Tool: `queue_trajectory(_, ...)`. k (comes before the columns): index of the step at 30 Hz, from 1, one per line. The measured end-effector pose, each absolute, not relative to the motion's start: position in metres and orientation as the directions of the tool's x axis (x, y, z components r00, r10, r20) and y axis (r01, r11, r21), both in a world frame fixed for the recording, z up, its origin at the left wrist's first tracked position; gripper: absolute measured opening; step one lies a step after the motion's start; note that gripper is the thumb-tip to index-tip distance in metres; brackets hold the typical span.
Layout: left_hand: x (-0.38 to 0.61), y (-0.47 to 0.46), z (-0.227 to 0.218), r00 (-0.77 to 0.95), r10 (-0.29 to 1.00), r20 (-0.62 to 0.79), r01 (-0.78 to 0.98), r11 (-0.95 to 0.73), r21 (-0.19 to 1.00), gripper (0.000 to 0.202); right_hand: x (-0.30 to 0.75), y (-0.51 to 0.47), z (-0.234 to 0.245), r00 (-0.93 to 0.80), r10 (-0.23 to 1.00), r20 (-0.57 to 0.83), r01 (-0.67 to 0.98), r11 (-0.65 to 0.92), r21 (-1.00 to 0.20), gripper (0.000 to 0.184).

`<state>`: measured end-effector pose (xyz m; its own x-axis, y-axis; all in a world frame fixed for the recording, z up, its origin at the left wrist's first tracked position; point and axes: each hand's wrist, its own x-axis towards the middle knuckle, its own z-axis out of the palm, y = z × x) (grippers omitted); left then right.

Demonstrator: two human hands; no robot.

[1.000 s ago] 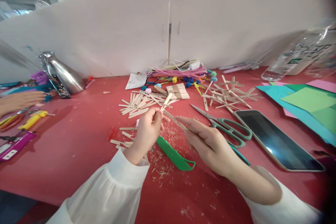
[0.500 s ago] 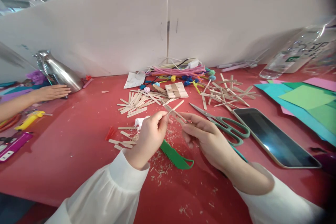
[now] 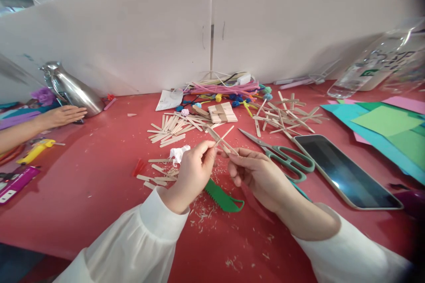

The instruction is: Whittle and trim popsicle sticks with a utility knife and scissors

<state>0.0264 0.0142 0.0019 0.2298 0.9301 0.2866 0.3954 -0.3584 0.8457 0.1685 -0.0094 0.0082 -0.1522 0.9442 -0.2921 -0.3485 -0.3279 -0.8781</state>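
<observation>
Two craft sticks cross in an X between my hands. My left hand (image 3: 194,172) pinches the craft stick (image 3: 228,131) that slants up to the right. The other craft stick (image 3: 212,133), slanting down to the right, is gripped near its lower end by the thumb and fingers of my right hand (image 3: 262,174). Under my hands lies a green plastic serrated blade (image 3: 224,196) among wood shavings (image 3: 202,212). Loose craft sticks (image 3: 159,174) and a crumpled white tissue (image 3: 179,154) lie by my left hand. Green-handled scissors (image 3: 292,161) rest just beyond my right hand.
A smartphone (image 3: 345,172) and coloured paper (image 3: 385,124) lie at right, with a plastic bottle (image 3: 361,70) behind. Piled craft sticks (image 3: 172,128) and pipe cleaners (image 3: 226,88) sit farther back. Another person's hand (image 3: 66,116) is by a metal jug (image 3: 75,90) at left.
My right-hand fingers have shifted slightly on the craft stick. Both hands still hold the crossed sticks in nearly the same place, and the view has moved a little.
</observation>
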Motion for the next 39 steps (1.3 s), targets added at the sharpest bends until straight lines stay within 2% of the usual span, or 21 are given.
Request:
queue_trajectory(4, 0.028, 0.017, -0.002, 0.228, 0.963, 0.142, 0.122, -0.173, 0.977, 0.015, 0.169, -0.009, 0.006, -0.175, 0.943, -0.283, -0.354, -0.328, -0.876, 0.017)
queue_trajectory(12, 0.026, 0.022, 0.002, 0.285, 0.958, 0.006, -0.150, 0.038, 0.988, 0.017, 0.170, -0.007, 0.007, -0.084, 0.985, -0.148, -0.212, -0.163, -0.964, 0.022)
queue_trajectory(16, 0.024, 0.025, 0.002, 0.310, 0.951, 0.003, -0.136, 0.041, 0.990, 0.017, 0.172, -0.006, 0.008, -0.111, 0.982, -0.152, -0.205, -0.172, -0.963, 0.019)
queue_trajectory(20, 0.020, 0.027, 0.002, 0.312, 0.949, -0.041, -0.110, 0.079, 0.991, 0.015, 0.176, -0.007, 0.008, -0.114, 0.991, -0.075, -0.121, -0.088, -0.989, 0.029)
queue_trajectory(24, 0.019, 0.025, 0.004, 0.365, 0.929, -0.051, -0.092, 0.091, 0.992, 0.012, 0.176, -0.008, 0.011, -0.121, 0.992, -0.024, -0.038, -0.028, -0.999, 0.030)
queue_trajectory(28, 0.021, 0.024, 0.005, 0.369, 0.929, -0.014, -0.136, 0.069, 0.988, 0.012, 0.177, -0.008, 0.011, -0.139, 0.989, -0.049, -0.101, -0.063, -0.993, 0.027)
queue_trajectory(34, 0.018, 0.027, 0.003, 0.397, 0.918, 0.008, -0.124, 0.045, 0.991, 0.011, 0.180, -0.006, 0.008, -0.293, 0.942, -0.165, -0.250, -0.242, -0.938, 0.020)
queue_trajectory(37, 0.016, 0.029, 0.003, 0.402, 0.915, 0.040, -0.054, -0.020, 0.998, 0.010, 0.178, -0.006, 0.007, -0.271, 0.952, -0.140, -0.222, -0.203, -0.954, 0.022)
queue_trajectory(39, 0.016, 0.029, 0.004, 0.395, 0.917, 0.046, -0.002, -0.049, 0.999, 0.012, 0.177, -0.006, 0.006, -0.221, 0.971, -0.089, -0.131, -0.120, -0.984, 0.026)
